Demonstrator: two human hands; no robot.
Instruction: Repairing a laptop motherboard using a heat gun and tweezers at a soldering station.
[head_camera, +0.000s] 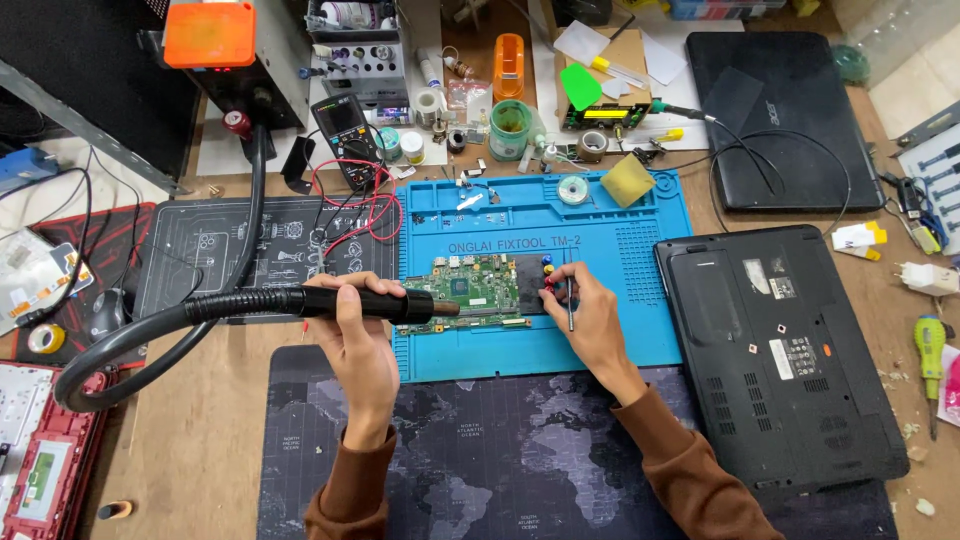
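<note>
A green circuit board (478, 292), crowded with small components and with a dark square chip near its middle, lay on a blue work mat (600, 335) on the wooden surface (200, 440). The left hand (355, 318) was wrapped around a black hot-air handle (330, 303) aimed at the board. The right hand (590, 310) pinched what looked like thin tweezers (569, 305) at the board's right edge.

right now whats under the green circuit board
The green circuit board lies on the blue repair mat, which rests on the wooden bench. The mat directly beneath the board is covered from view.
</note>
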